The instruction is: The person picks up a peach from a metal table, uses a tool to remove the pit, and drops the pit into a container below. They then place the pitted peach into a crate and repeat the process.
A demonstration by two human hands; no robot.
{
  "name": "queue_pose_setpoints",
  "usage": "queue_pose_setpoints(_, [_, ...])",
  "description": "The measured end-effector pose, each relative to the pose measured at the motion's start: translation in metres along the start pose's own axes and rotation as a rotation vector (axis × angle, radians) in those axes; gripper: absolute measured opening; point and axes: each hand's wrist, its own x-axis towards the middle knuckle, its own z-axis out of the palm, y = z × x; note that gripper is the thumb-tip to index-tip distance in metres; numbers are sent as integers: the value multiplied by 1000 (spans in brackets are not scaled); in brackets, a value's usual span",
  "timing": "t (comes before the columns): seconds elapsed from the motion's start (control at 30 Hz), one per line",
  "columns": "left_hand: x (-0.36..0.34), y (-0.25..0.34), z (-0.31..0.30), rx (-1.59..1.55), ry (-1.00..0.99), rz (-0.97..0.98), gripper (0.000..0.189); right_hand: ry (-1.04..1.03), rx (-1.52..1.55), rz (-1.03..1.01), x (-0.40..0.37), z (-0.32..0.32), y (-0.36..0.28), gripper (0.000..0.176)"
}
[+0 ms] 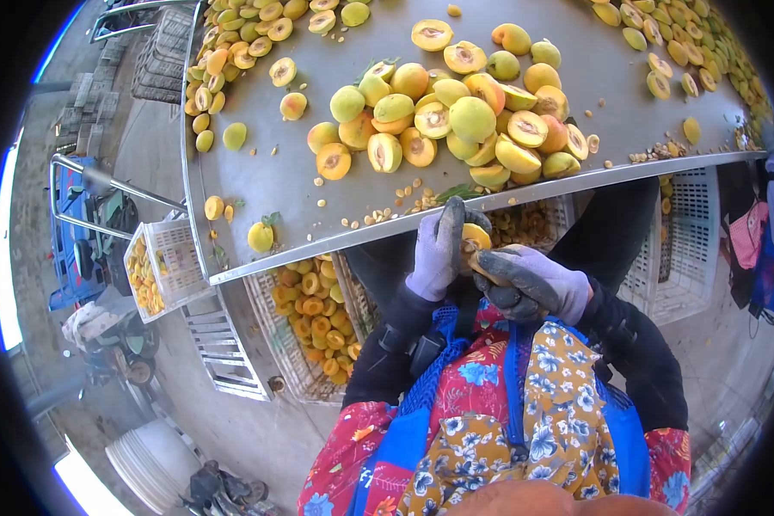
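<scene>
"Where is the cut fruit?"
"Between your 2 gloved hands, at the near edge of the bench. Your left hand and right hand grasp it, fingers curled closed."
"The central heap?"
"1, its fruits too overlapped to count."

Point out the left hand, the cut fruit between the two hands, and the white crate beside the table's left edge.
Left hand (436,251): head view, on the back of the glove.
Cut fruit (475,235): head view, on its upper part.
White crate (181,255): head view, on its perforated side wall.
</scene>
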Motion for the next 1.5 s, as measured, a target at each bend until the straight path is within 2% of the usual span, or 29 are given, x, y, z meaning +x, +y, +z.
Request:
queue_pose_setpoints(0.07, [4, -2, 1, -37, 9, -69, 50, 100, -153, -22, 1, 2, 1, 38])
queue_pose_setpoints(0.13, [7, -13, 0, -40, 14, -23, 51, 213, -299, -83, 3, 6, 7, 40])
queue_pose_setpoints(0.23, [7, -13, -1, -119, -22, -22, 51, 168, -154, -42, 2, 6, 8, 39])
queue_pose_setpoints(0.33, [5, -8, 2, -197, -71, -19, 53, -158, 296, 85, -1, -9, 6, 38])
queue_pose_setpoints(0.43, [8, -6, 5, -225, -64, -38, 54, -302, 342, 104, 5, -23, 10, 36])
queue_pose_setpoints(0.53, [11, -12, 9, -164, 55, -32, 57, 204, -264, -234, 5, 3, 20, 39])
queue_pose_setpoints(0.57, [13, -13, 10, -130, 103, -22, 58, 143, -176, -263, 1, 3, 18, 38])
queue_pose_setpoints(0.6, [7, 9, 14, -290, 21, -96, 60, 81, -89, -285, -7, -2, 16, 37])
queue_pose_setpoints(0.63, [5, 9, 11, -316, 68, -98, 60, 18, -2, -299, -13, -8, 17, 36])
queue_pose_setpoints(0.67, [3, 7, 7, -342, 114, -99, 61, 22, 115, -340, -16, -17, 20, 39])
queue_pose_setpoints(0.83, [-28, 36, -23, -176, 239, -239, 53, 213, 115, -243, -18, -34, 18, 29])
queue_pose_setpoints(0.87, [-39, 35, -31, -93, 378, -165, 44, 236, 111, -227, -15, -35, 20, 27])
queue_pose_setpoints(0.9, [-53, 32, -60, 337, 303, -24, 43, 264, 150, -196, -13, -37, 22, 26])
queue_pose_setpoints(0.93, [-68, 28, -88, 946, 319, 121, 42, 292, 185, -166, -11, -40, 22, 24])
queue_pose_setpoints(0.97, [-82, 24, -116, 1390, 426, 276, 41, 321, 221, -140, -8, -44, 23, 22])
queue_pose_setpoints(1.0, [-90, 41, -112, 1311, 701, -126, 40, 303, 116, -161, -6, -49, 24, 20])
queue_pose_setpoints(1.03, [-96, 44, -114, 1502, 876, -155, 41, 285, 10, -181, -2, -55, 27, 19])
queue_pose_setpoints(1.1, [-83, 50, -118, 1947, 1007, -7, 40, 258, -284, -264, 10, -76, 39, 18])
queue_pose_setpoints(1.17, [-41, 70, -107, 1403, 799, -33, 43, 241, -655, -400, 26, -100, 54, 19])
queue_pose_setpoints(1.23, [16, 58, -101, 1202, 611, 24, 50, 266, -698, -435, 21, -88, 44, 21])
queue_pose_setpoints(1.3, [63, 34, -90, 1256, 533, 173, 49, 408, -307, -126, 7, -51, 24, 20])
queue_pose_setpoints(1.4, [90, 15, -97, 919, 290, 272, 46, 443, -708, -418, 4, -57, 34, 18])
queue_pose_setpoints(1.5, [68, 37, -70, 134, 306, -78, 50, 570, -1090, -675, -2, -38, 25, 23])
